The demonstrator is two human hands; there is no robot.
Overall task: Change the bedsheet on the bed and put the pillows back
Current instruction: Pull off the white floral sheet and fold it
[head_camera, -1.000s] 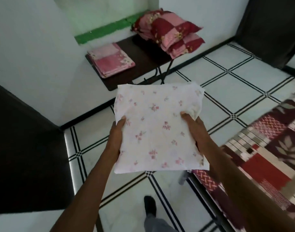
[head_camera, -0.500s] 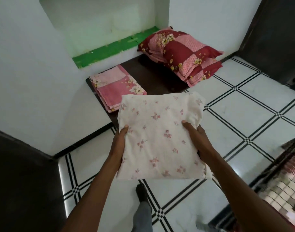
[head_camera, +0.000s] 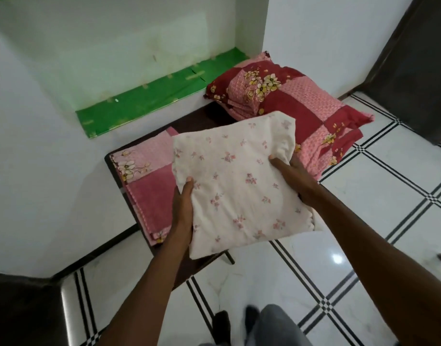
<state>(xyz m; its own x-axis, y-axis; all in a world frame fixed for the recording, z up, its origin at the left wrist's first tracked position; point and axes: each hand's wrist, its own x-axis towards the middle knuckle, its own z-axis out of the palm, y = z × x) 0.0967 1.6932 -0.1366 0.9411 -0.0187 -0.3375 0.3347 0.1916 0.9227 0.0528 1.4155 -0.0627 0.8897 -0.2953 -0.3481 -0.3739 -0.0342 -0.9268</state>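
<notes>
— What have I got in my hands?

— A folded white sheet (head_camera: 239,186) with small pink flowers. My left hand (head_camera: 182,208) takes its left edge, thumb on top and the fingers tucked under, so that grip is pinching the cloth. My right hand (head_camera: 293,179) takes the right edge the same way, thumb laid over the top, fingers hidden beneath, also pinching it.

— Where is the sheet?

— Held up flat over the dark counter (head_camera: 189,126) by the wall. I cannot tell whether its underside touches anything below.

— What lies on the counter?

— On the left part, a folded pink cloth (head_camera: 147,186) with a flower print, partly covered by my sheet. On the far right part, the pillows (head_camera: 302,106), red and pink patchwork with yellow flowers, stacked and hanging a little over the counter's right edge. The sheet's far corner overlaps them in the view.

— And around it?

— A green ledge (head_camera: 152,103) sits in a wall recess just beyond the counter. The floor (head_camera: 389,208) is white tile with black lines. My feet show at the near edge, and a dark door (head_camera: 419,61) stands at the far right.
</notes>
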